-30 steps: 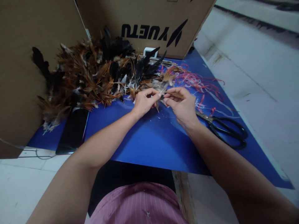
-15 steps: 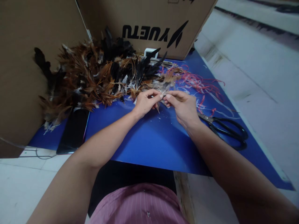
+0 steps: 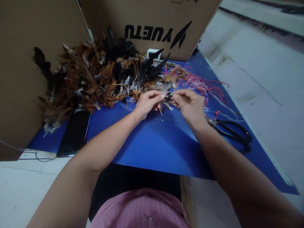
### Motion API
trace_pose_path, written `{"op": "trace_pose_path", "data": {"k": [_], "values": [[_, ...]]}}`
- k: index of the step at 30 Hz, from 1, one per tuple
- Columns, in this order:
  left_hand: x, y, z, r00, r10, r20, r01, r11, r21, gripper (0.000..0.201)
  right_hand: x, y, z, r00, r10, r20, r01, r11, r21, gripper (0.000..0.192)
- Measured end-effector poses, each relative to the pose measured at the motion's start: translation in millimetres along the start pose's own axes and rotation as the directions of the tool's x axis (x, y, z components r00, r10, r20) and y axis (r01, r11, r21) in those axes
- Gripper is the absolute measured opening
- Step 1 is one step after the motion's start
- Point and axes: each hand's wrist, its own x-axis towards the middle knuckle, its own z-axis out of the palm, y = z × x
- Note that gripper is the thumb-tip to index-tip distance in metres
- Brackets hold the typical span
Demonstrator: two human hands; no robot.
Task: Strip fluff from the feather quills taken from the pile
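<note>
My left hand (image 3: 149, 103) is closed in a pinch in front of the feather pile, and a small pale feather (image 3: 161, 110) pokes out below its fingertips. Just to its right, my right hand (image 3: 191, 106) has thumb and forefinger pressed together; what lies between them is too small to make out. Small dark bits show in the narrow gap between the two hands. Behind them spreads a heap of brown, black and white feathers (image 3: 104, 80). Black-handled scissors (image 3: 234, 131) lie beside my right wrist, their blades partly hidden by it.
Red and white strings (image 3: 201, 80) lie tangled at the right of the blue table (image 3: 142, 142). Behind the pile stands a cardboard box (image 3: 156, 15), with a small white device (image 3: 154, 53) before it. A dark phone (image 3: 74, 133) rests at the left front edge.
My right hand has shifted a little to the right, widening the gap from my left hand. Dark bits now show between the fingertips. My left hand has stayed nearly still.
</note>
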Motion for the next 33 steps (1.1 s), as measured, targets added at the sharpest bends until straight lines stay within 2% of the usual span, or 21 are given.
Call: {"op": "trace_pose_path", "data": {"k": [6, 11, 17, 25, 33], "values": [[-1, 0, -3.0, 0.99, -0.105, 0.099, 0.115, 0.987, -0.113, 0.013, -1, -5, -5, 0.984, -0.178, -0.006, 0.172, 0.961, -0.217, 0.012], [1, -3, -5.0, 0.979, -0.127, 0.158, 0.148, 0.98, -0.135, 0.011, -4, -10, -6, 0.963, -0.268, 0.027, 0.265, 0.925, -0.272, 0.009], [1, -2, -5.3, 0.969, -0.129, 0.211, 0.155, 0.982, -0.112, 0.021, -4, -11, -5, 0.958, -0.284, 0.043, 0.284, 0.915, -0.288, 0.012], [0, -1, -6.4, 0.947, -0.165, 0.275, 0.205, 0.971, -0.122, 0.024, -3, -13, -7, 0.943, -0.32, 0.092, 0.332, 0.89, -0.312, 0.015], [0, -1, -6.5, 0.941, -0.173, 0.292, 0.219, 0.967, -0.133, 0.022, -4, -14, -8, 0.929, -0.344, 0.139, 0.37, 0.887, -0.276, 0.012]]}}
